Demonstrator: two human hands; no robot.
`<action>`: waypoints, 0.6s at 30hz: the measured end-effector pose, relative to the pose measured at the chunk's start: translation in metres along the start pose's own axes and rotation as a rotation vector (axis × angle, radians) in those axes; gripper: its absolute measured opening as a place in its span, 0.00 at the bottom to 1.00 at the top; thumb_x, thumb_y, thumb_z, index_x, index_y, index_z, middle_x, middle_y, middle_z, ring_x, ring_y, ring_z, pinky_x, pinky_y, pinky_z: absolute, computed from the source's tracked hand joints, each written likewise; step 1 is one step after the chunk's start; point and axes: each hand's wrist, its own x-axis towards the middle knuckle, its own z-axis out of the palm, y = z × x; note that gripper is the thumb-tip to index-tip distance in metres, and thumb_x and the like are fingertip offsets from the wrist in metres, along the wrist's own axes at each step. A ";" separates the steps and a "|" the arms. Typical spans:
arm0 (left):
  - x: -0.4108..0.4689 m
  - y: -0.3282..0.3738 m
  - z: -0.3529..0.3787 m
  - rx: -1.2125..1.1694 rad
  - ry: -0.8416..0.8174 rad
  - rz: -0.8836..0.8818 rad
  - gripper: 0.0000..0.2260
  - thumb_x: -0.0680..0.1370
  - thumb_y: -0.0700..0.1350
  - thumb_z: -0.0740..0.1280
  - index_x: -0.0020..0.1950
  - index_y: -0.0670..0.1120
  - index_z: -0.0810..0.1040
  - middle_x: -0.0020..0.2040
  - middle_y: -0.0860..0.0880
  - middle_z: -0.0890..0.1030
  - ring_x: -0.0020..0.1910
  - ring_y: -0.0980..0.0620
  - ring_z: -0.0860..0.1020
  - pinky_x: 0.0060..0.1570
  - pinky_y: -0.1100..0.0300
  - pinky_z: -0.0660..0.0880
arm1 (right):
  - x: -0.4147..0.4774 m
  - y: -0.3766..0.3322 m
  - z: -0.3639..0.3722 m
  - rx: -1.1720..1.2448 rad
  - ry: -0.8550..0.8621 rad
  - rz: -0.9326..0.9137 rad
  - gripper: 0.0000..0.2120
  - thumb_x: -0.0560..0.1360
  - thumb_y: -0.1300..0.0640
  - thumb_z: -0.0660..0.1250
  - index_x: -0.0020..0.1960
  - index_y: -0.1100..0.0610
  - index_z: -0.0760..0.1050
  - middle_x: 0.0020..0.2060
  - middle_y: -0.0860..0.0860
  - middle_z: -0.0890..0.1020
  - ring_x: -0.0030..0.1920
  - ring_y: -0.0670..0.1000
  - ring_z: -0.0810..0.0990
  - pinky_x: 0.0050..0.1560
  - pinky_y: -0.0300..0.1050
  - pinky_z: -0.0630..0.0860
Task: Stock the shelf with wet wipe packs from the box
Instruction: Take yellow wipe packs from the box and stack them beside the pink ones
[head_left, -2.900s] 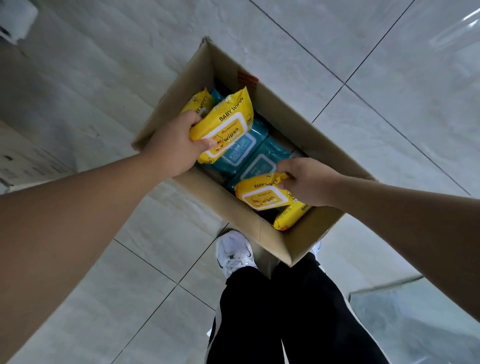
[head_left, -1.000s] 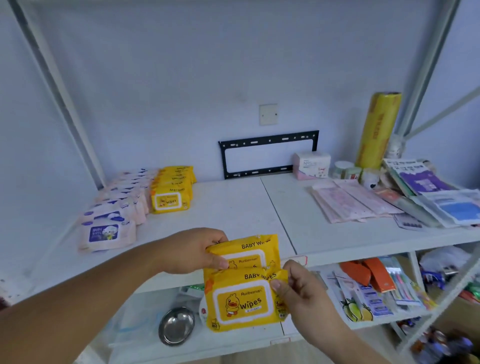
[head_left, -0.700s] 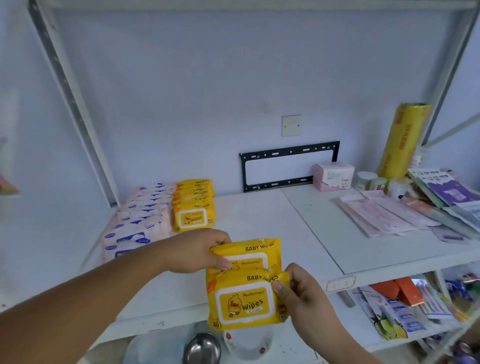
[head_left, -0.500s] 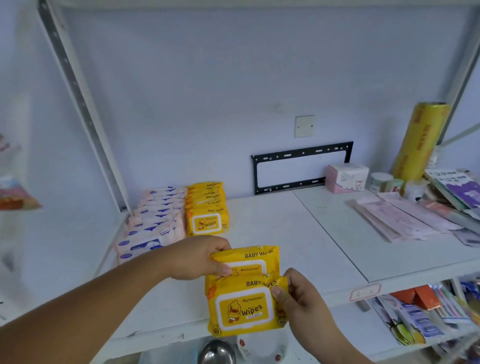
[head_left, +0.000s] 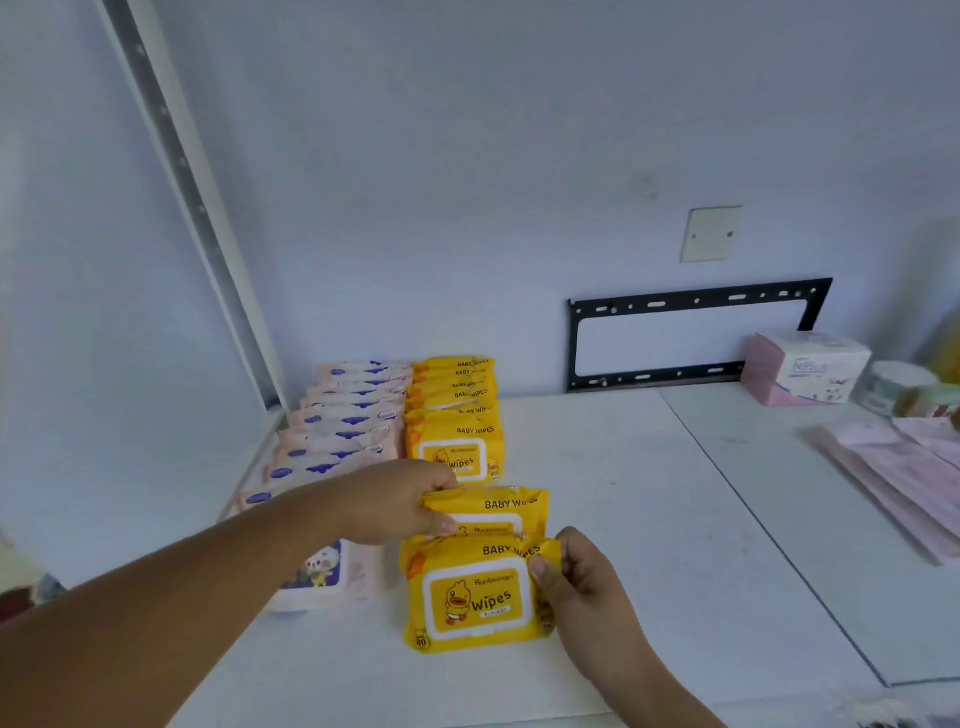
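Observation:
Two yellow baby-wipe packs stand in line over the white shelf (head_left: 649, 519). My left hand (head_left: 395, 501) grips the farther pack (head_left: 501, 512) by its left end. My right hand (head_left: 582, 579) pinches the right edge of the nearer pack (head_left: 470, 597), whose duck label faces me. Both packs sit just in front of a row of yellow wipe packs (head_left: 454, 415) that runs back to the wall. The box is out of view.
A row of pink-and-white wipe packs (head_left: 343, 421) lies left of the yellow row. A pink tissue box (head_left: 805, 369), small jars (head_left: 898, 384) and flat pink packets (head_left: 904, 467) occupy the right. A black bracket (head_left: 691, 332) hangs on the back wall.
I lifted two yellow packs out of the box and turned to the shelf. Both hands have since carried the packs forward, up to the front of the yellow row.

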 end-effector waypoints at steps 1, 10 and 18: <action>0.010 -0.004 -0.004 0.003 -0.002 -0.013 0.19 0.76 0.61 0.68 0.66 0.59 0.73 0.65 0.60 0.77 0.61 0.57 0.77 0.63 0.51 0.76 | 0.012 0.000 0.000 -0.007 -0.007 0.003 0.16 0.82 0.65 0.62 0.37 0.57 0.65 0.24 0.42 0.74 0.29 0.41 0.74 0.30 0.32 0.69; 0.084 -0.037 -0.030 0.112 -0.001 -0.067 0.09 0.78 0.58 0.68 0.55 0.62 0.70 0.50 0.62 0.75 0.51 0.58 0.76 0.45 0.61 0.72 | 0.109 0.025 0.010 0.002 -0.050 -0.005 0.19 0.81 0.60 0.65 0.33 0.47 0.67 0.29 0.48 0.69 0.32 0.47 0.68 0.36 0.44 0.66; 0.109 -0.057 -0.038 0.293 0.048 -0.079 0.12 0.78 0.58 0.66 0.59 0.58 0.72 0.50 0.57 0.74 0.50 0.55 0.74 0.45 0.58 0.70 | 0.148 0.037 0.028 -0.044 -0.019 0.028 0.17 0.81 0.63 0.63 0.36 0.54 0.65 0.23 0.41 0.71 0.25 0.39 0.69 0.30 0.32 0.66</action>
